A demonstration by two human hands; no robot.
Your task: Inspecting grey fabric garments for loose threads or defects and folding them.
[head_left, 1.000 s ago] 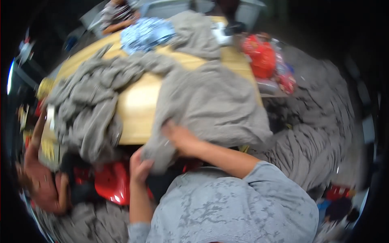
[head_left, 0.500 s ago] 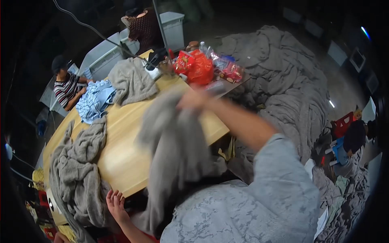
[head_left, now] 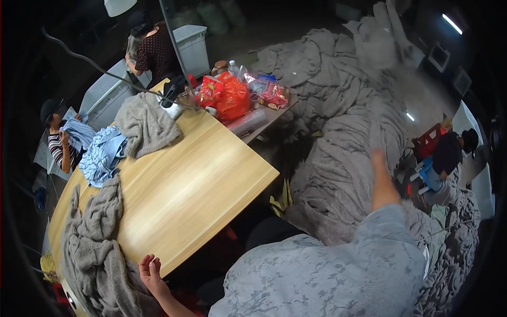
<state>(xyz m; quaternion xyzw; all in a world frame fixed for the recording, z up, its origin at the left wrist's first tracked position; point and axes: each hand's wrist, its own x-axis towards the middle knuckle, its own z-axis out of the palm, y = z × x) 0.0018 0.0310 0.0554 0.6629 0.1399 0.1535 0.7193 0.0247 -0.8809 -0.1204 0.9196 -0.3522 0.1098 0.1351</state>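
Note:
My left hand (head_left: 152,273) hovers at the table's near edge, its fingers loosely curled and holding nothing visible. Close to it, a long grey knit garment (head_left: 92,248) lies bunched over the left part of the wooden table (head_left: 195,179). My right arm reaches out to the right, and my right hand (head_left: 378,150) is smeared by motion over a large heap of grey knit garments (head_left: 338,158). Beyond that hand, a blurred grey garment (head_left: 376,39) is spread out above the far end of the heap, apart from my hand.
Blue striped cloth (head_left: 100,156) and a grey knit piece (head_left: 148,124) lie at the table's far left. Red plastic bags (head_left: 232,95) crowd a side surface. Co-workers sit at the left (head_left: 60,137), back (head_left: 156,53) and right (head_left: 446,153). A pole (head_left: 174,45) rises behind the table.
The grey garment has left my right hand and flown to the far right. My right arm has swung from above the table out over the heap. The view has shifted rightward.

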